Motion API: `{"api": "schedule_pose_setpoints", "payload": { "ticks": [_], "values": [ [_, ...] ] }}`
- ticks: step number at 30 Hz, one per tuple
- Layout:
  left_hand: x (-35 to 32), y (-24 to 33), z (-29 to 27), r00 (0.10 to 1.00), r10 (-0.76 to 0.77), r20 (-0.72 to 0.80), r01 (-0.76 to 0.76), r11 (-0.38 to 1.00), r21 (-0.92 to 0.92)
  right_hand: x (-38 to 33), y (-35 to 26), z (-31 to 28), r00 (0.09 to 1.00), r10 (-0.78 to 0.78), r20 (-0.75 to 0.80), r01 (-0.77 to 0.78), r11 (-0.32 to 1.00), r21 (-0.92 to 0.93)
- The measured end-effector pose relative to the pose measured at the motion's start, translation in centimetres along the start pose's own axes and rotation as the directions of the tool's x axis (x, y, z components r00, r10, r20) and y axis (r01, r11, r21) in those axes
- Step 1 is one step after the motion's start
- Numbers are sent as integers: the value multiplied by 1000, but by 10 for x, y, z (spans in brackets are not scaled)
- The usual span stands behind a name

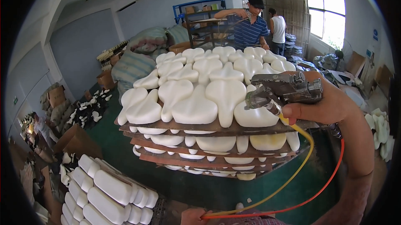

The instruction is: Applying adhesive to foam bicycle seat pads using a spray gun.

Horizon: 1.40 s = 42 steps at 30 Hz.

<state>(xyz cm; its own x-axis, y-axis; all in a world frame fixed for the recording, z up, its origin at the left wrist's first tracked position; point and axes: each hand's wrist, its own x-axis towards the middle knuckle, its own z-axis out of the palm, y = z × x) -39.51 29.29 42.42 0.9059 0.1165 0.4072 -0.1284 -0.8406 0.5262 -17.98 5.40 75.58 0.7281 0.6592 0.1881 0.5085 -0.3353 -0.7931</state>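
Observation:
My right hand point(330, 99) grips a grimy metal spray gun point(284, 90), nozzle pointing left over white foam saddle-shaped pads point(196, 108) laid in rows on a brown board point(217, 128). More boards of the same pads are stacked below it. A yellow hose point(298, 162) and a red hose point(330, 179) run from the gun down to the lower edge, where my left hand point(194, 216) holds them, only partly in view.
A second stack of white oblong foam pads point(108, 191) lies at lower left. Two people point(250, 24) work at blue shelving behind the stack. Cardboard boxes point(77, 141), sacks and loose pads sit on the green floor at left; more pads at far right.

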Motion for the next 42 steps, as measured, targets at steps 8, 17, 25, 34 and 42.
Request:
{"api": "schedule_pose_setpoints", "payload": {
  "ticks": [8,17,25,34,42],
  "values": [
    [17,17,-1,990,-138,41,139,990,-27,-9,9,-20,989,-61,134,57,998,34],
    [96,65,69,997,-62,54,66,996,-60,39,95,-134,982,-9,-186,-9,995,-96],
    [167,112,150,997,63,-36,-63,998,14,92,160,-207,969,-5,-247,-25,992,-121],
    [169,149,176,999,-11,-33,13,999,43,72,196,-225,988,-113,-109,118,992,43],
    [113,163,161,999,20,-33,-18,998,56,19,163,-212,984,-44,-172,45,999,3]
  ]
}}
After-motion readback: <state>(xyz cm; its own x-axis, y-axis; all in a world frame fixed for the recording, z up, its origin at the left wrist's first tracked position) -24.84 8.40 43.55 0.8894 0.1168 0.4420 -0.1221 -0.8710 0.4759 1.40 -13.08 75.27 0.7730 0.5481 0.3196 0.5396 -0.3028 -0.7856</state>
